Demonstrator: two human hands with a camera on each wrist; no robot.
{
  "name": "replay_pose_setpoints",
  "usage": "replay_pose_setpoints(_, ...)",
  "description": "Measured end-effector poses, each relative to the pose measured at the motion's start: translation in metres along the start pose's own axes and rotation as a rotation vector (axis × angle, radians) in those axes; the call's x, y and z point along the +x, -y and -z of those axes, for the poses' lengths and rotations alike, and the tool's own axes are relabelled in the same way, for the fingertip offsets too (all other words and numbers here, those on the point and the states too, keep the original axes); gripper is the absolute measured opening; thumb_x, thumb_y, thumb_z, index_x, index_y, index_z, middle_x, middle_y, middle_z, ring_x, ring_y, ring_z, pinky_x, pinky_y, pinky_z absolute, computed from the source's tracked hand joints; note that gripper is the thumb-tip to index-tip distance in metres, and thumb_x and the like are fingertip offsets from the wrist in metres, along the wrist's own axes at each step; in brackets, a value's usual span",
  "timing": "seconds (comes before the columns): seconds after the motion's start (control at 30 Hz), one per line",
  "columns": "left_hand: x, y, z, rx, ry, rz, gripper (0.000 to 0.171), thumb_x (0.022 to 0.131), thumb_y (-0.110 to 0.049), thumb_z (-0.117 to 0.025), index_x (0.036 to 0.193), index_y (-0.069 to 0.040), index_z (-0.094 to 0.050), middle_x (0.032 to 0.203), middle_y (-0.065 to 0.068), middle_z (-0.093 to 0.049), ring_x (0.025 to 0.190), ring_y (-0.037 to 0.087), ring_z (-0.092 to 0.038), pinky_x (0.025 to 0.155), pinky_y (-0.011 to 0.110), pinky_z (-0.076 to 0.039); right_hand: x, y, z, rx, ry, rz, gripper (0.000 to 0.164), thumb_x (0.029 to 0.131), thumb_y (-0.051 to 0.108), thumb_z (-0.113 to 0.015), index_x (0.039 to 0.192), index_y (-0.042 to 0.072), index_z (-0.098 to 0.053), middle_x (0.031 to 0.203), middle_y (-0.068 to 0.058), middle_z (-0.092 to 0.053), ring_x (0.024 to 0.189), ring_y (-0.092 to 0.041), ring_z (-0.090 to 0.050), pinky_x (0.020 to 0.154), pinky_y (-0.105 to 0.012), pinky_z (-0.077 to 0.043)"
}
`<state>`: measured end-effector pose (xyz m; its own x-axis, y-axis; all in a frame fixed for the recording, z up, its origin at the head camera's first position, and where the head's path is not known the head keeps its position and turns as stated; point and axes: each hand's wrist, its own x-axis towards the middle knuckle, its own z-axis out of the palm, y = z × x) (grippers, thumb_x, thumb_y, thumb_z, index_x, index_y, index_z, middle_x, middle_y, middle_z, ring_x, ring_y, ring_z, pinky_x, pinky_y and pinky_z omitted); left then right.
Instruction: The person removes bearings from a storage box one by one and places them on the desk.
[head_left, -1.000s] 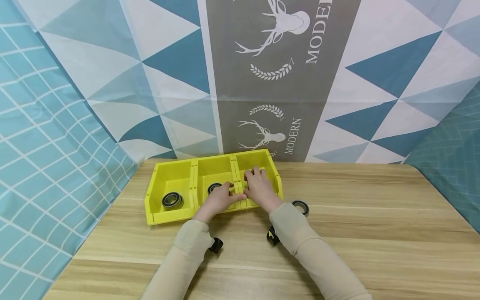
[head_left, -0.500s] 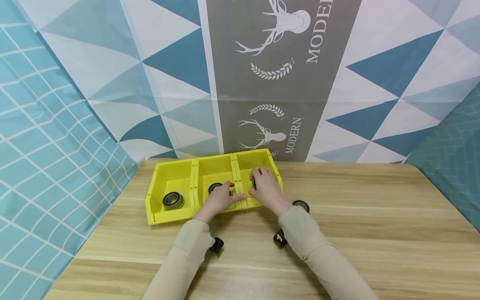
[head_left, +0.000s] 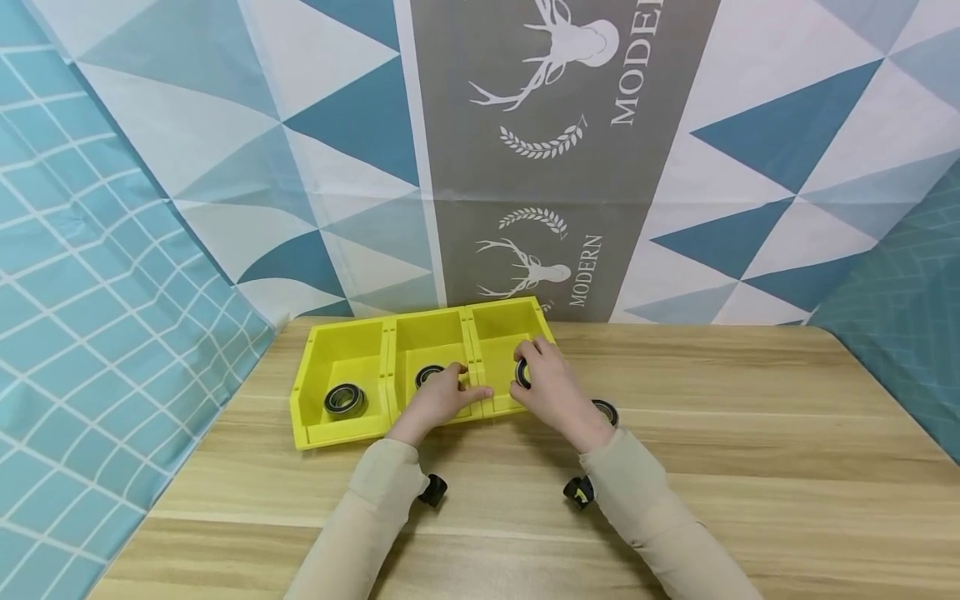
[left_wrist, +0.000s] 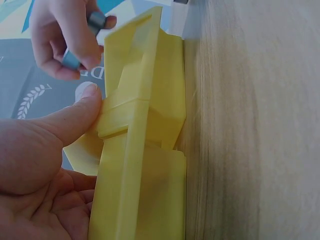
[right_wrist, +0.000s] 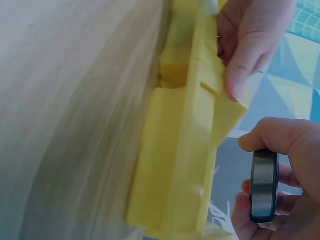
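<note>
Closed round a bearing (now seemingly lifted clear), the right hand draws toward 4 o'clock above the 3 o'clock end of the yellow tray. The left hand loosely grips its front.

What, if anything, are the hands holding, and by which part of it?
The right hand pinches a bearing by its outer rim. The left hand is at the divider between two yellow bins; whether it grips there cannot be told.

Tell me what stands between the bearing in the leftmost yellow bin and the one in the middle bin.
A yellow partition stands between them, as the head view shows.
</note>
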<state>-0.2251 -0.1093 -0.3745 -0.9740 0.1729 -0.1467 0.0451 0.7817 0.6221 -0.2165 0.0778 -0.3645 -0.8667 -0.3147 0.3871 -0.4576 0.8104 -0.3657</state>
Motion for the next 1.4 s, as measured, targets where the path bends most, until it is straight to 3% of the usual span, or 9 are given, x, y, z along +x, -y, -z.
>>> replay_pose_setpoints(0.2,-0.002,0.001,0.002,-0.009,-0.010,0.004,0.072,0.082,-0.048,-0.060,0.131,0.001,-0.041,0.111,0.018,-0.060,0.098,0.028,-0.059,0.080,0.041,-0.048,-0.011,-0.008,0.009,0.021,-0.007,-0.023,0.030,0.073,0.014,-0.065,0.099,0.005,-0.055,0.095,-0.008,-0.049,0.075,-0.017,-0.047,0.060,-0.026,-0.044)
replay_pose_setpoints(0.43,-0.003,0.002,0.000,-0.021,-0.004,-0.012,0.072,0.082,-0.048,-0.060,0.131,0.001,-0.041,0.112,0.018,-0.059,0.100,0.029,-0.058,0.082,0.041,-0.048,-0.021,-0.024,0.026,-0.027,-0.012,-0.076,0.030,0.071,0.014,-0.066,0.097,0.002,-0.056,0.099,-0.014,-0.050,0.072,-0.021,-0.048,0.054,-0.030,-0.043)
replay_pose_setpoints(0.83,-0.004,0.001,0.000,-0.012,-0.012,-0.018,0.069,0.083,-0.046,-0.060,0.130,0.002,-0.042,0.108,0.016,-0.061,0.094,0.027,-0.059,0.079,0.040,-0.048,-0.044,-0.042,0.041,-0.067,0.051,-0.102,0.031,0.072,0.021,-0.065,0.094,0.000,-0.057,0.089,-0.012,-0.054,0.070,-0.020,-0.053,0.063,-0.035,-0.048)
replay_pose_setpoints(1.13,-0.002,0.001,-0.001,-0.011,-0.004,-0.016,0.069,0.084,-0.045,-0.059,0.131,0.001,-0.041,0.110,0.017,-0.060,0.097,0.028,-0.059,0.080,0.040,-0.048,-0.060,-0.050,0.039,-0.067,0.093,-0.117,0.041,0.065,0.024,-0.071,0.093,-0.002,-0.056,0.083,-0.009,-0.051,0.066,-0.018,-0.051,0.058,-0.030,-0.047)
replay_pose_setpoints(1.4,0.000,0.002,-0.002,-0.001,-0.004,-0.010,0.071,0.083,-0.047,-0.059,0.132,0.000,-0.040,0.114,0.018,-0.059,0.102,0.029,-0.057,0.083,0.041,-0.047,-0.065,-0.053,0.034,-0.055,0.151,-0.100,0.040,0.064,0.023,-0.072,0.091,-0.002,-0.057,0.085,-0.009,-0.051,0.068,-0.017,-0.051,0.061,-0.030,-0.048)
